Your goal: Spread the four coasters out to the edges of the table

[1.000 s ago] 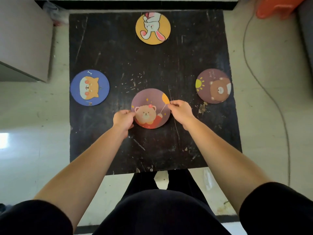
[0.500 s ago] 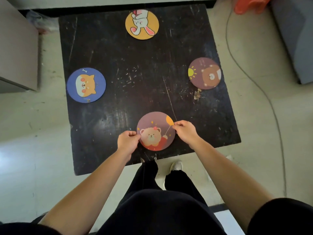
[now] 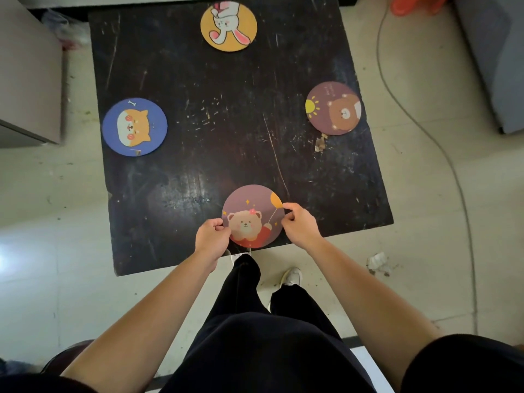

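Round coasters lie on a scratched black table [image 3: 232, 131]. A yellow rabbit coaster [image 3: 228, 24] sits at the far edge, a blue dog coaster [image 3: 135, 126] at the left edge, and a mauve bear-and-sun coaster [image 3: 333, 108] at the right edge. A mauve bear-with-balloon coaster [image 3: 252, 216] lies at the near edge. My left hand [image 3: 212, 237] pinches its left rim and my right hand [image 3: 298, 225] pinches its right rim.
A grey cabinet [image 3: 28, 72] stands left of the table and grey furniture [image 3: 493, 52] at the right. A cable [image 3: 442, 148] runs over the tiled floor, with an orange object [image 3: 414, 4] at top right. My legs and a white shoe [image 3: 292, 276] are below the table's near edge.
Both hands have slid the bear-with-balloon coaster from the table's middle toward me, to the near edge. The other coasters have stayed in place; the camera view has shifted.
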`<act>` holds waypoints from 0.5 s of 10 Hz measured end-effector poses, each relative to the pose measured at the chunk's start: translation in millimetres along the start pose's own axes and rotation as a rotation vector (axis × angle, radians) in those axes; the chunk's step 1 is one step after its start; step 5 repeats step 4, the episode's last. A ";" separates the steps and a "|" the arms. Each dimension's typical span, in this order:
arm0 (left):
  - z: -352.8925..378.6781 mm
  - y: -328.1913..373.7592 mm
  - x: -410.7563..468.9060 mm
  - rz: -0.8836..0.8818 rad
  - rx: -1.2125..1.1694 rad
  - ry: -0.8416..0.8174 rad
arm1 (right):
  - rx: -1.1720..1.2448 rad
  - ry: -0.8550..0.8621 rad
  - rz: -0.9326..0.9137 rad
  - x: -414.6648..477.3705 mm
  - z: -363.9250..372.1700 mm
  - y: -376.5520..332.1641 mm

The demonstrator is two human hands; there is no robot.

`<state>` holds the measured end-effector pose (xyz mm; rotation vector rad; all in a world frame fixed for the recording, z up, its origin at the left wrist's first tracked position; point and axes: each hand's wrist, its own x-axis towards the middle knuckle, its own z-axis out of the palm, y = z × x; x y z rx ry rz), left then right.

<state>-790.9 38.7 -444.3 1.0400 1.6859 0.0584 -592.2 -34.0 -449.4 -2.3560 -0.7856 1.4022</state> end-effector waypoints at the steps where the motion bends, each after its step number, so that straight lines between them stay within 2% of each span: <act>1: -0.2 -0.7 -5.1 -0.007 0.001 -0.019 | -0.014 -0.004 -0.004 -2.0 0.7 -0.3; 3: -0.1 3.0 -11.1 0.025 0.050 -0.025 | -0.049 -0.024 -0.019 -4.2 -0.6 0.9; 4: -4.9 12.1 -3.8 0.104 0.261 -0.018 | -0.080 0.011 -0.027 -2.6 -9.4 -5.7; 5: -4.9 12.1 -3.8 0.104 0.261 -0.018 | -0.080 0.011 -0.027 -2.6 -9.4 -5.7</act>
